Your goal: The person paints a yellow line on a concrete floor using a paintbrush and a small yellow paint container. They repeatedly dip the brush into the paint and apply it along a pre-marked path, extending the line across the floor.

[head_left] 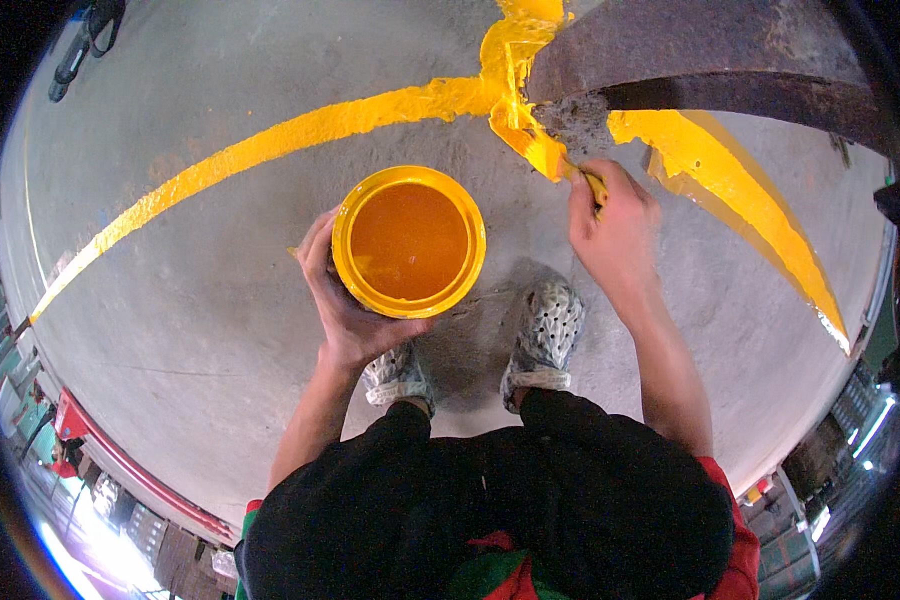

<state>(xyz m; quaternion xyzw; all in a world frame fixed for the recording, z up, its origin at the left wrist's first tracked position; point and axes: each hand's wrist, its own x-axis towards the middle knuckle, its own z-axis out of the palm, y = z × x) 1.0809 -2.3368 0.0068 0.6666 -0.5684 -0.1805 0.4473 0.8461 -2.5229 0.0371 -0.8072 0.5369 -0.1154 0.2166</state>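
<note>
My left hand (342, 300) is wrapped round the left and near side of a paint can (475, 225), holding it upright above the floor. Its rim is coated yellow, and the liquid inside looks orange-brown. In my right hand (615, 215) is a paintbrush (540, 150), gripped by its yellow-smeared handle. Thick yellow paint covers the bristles, which touch the painted line (370, 110) where it meets the dark metal piece. The fingers of my left hand behind the can are hidden.
A rusty, curved metal piece (710, 50) lies at the upper right. Another yellow stripe (730, 180) runs down the right side. My feet, in pale perforated clogs (545, 335), stand on the grey concrete floor (220, 340). A dark strapped object (80, 50) lies at the far left.
</note>
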